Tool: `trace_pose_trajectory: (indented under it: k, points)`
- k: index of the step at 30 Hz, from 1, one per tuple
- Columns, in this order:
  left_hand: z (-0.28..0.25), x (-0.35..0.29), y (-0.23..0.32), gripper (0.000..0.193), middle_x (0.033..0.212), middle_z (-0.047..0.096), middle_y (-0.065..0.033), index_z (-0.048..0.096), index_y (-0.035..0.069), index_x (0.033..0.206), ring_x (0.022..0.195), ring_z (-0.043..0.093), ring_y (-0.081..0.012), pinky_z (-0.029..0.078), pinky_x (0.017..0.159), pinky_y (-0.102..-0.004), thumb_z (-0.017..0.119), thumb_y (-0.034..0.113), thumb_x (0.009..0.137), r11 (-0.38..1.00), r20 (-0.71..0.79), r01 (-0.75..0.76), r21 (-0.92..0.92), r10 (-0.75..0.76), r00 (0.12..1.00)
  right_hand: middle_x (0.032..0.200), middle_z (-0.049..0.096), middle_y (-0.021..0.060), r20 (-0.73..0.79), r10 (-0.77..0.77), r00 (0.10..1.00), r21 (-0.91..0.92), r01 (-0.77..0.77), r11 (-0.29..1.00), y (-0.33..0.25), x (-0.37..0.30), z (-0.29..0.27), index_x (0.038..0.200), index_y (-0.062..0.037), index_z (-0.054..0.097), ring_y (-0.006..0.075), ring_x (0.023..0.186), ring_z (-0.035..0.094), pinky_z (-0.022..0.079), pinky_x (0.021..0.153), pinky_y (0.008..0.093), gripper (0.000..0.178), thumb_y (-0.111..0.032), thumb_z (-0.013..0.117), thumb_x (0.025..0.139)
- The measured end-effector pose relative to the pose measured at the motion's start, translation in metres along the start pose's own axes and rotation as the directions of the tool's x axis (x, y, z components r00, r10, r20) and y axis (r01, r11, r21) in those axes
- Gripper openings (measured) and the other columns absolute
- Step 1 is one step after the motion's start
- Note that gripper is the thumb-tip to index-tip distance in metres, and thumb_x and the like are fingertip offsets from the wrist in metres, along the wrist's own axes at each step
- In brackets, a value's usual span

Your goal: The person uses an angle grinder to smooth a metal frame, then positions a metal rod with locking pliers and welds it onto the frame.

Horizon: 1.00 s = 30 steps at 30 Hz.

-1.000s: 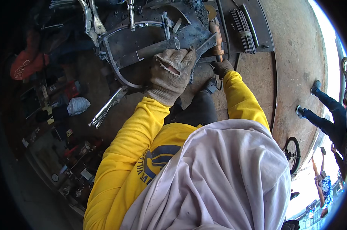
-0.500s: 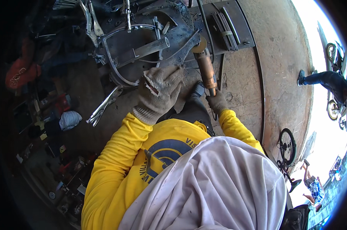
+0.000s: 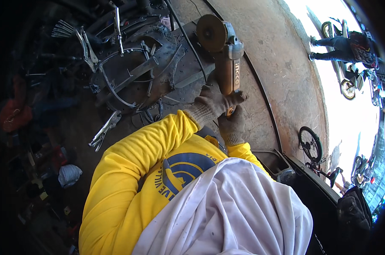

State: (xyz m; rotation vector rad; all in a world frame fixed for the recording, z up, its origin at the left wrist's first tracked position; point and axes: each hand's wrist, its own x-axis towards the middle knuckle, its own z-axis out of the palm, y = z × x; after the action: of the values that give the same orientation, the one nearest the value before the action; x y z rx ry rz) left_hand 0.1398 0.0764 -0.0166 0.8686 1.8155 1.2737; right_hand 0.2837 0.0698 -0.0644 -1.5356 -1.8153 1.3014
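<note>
1. Orange and grey angle grinder [image 3: 226,55] up near the top middle, held over the dark metal work, with its round disc [image 3: 210,29] pointing up and away.
2. Black cord [image 3: 188,40] running up from beside the grinder toward the top edge.
3. Left hand [image 3: 211,104] in a dusty knit glove, wrapped tight around the orange handle of the grinder, just under the grey head.
4. Right hand [image 3: 232,127] in the same kind of glove, tucked right below the left one at the very end of the handle, fingers curled; touching the handle, but hard to tell how firmly.
5. Yellow sleeves [image 3: 141,157] reaching up from the bottom to both hands, with a white cloth [image 3: 230,212] hanging in front at the bottom.
6. Bent metal frame [image 3: 133,72] lying on the dark ground just left of the grinder, made of curved rods and flat bars.
7. Locking pliers [image 3: 87,46] clamped on the far left side of the frame, and a second silver pair [image 3: 104,129] lying on the ground below the frame.
8. Big rusty curved plate [image 3: 281,72] on the right side of the grinder.
9. Small wheel [image 3: 310,143] standing past the rusty plate, lower right.
10. Another person's legs [image 3: 332,46] far off at the top right, in bright light.
</note>
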Motion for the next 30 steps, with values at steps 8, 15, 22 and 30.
trace_pose_trajectory:
  k: [8,15,22,30]
  points:
    - [-0.051,0.006,0.066,0.061,0.101,0.069,-0.0038,0.059,0.006,0.125,0.084,0.068,-0.0136,0.060,0.079,-0.0326,0.092,0.025,0.077,0.829,0.027,-0.055,-0.556,0.084,0.996,0.121,0.067,0.0121,0.627,-0.069,0.776,0.601,-0.425,0.677,-0.083,0.005,-0.046,0.136,-0.0008,0.054,0.0232,0.101,0.069,0.056,0.090,0.0382,0.060,-0.011,0.080,0.083]
    - [-0.059,0.003,0.057,0.070,0.103,0.066,-0.0035,0.057,0.006,0.126,0.093,0.066,-0.0146,0.059,0.082,-0.0331,0.090,0.043,0.077,0.843,0.107,-0.074,-0.533,0.153,0.982,0.098,0.068,0.0075,0.624,-0.040,0.780,0.488,-0.350,0.800,-0.105,-0.002,-0.042,0.123,-0.0027,0.061,0.0187,0.080,0.067,0.057,0.073,0.0332,0.043,-0.011,0.075,0.083]
    - [-0.055,0.007,0.037,0.075,0.107,0.067,-0.0061,0.057,0.006,0.127,0.095,0.067,-0.0168,0.059,0.085,-0.0343,0.091,0.047,0.073,0.900,0.028,-0.084,-0.428,0.106,0.994,0.089,0.067,0.0065,0.609,0.009,0.793,0.423,-0.335,0.842,-0.101,0.001,-0.034,0.111,-0.0041,0.064,0.0190,0.067,0.065,0.056,0.063,0.0330,0.029,-0.012,0.072,0.084]
    - [-0.044,0.013,0.025,0.062,0.109,0.073,-0.0098,0.062,0.004,0.124,0.099,0.071,-0.0197,0.059,0.090,-0.0367,0.092,0.029,0.075,0.964,-0.114,-0.160,-0.213,0.138,0.984,0.152,0.045,0.0184,0.434,-0.334,0.837,0.603,0.005,0.798,-0.102,0.051,-0.051,0.162,-0.0045,0.020,0.0293,0.139,0.045,0.036,0.117,0.0439,0.104,-0.060,0.072,0.090]
